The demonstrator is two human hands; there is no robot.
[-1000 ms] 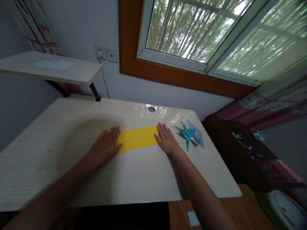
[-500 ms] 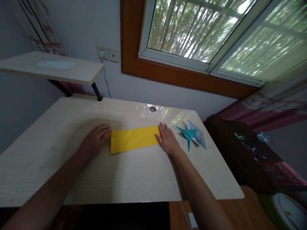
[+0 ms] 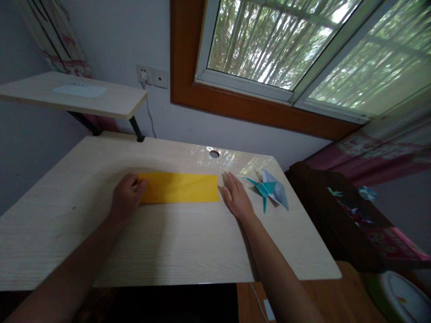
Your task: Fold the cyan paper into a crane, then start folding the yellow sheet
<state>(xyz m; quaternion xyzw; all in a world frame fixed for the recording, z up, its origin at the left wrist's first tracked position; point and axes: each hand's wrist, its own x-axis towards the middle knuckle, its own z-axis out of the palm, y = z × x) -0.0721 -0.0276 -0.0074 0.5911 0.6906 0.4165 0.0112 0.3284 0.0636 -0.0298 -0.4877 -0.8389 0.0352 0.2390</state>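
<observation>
Paper (image 3: 180, 188), yellow and already folded into a long strip, lies flat mid-desk (image 3: 168, 251); further folds remain. Left hand (image 3: 125, 198) curls on its left end, seemingly pinching it; right hand (image 3: 236, 197) rests flat beside the right end. Paper crane (image 3: 269, 188) sits clear near the desk's right back corner.

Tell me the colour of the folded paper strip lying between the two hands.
Yellow; the folded paper strip shows plainly in the head view.

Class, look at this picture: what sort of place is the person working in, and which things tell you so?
Probably a room at home, at a desk under a window. A folded yellow paper and a finished paper crane suggest a hobby corner.
</observation>
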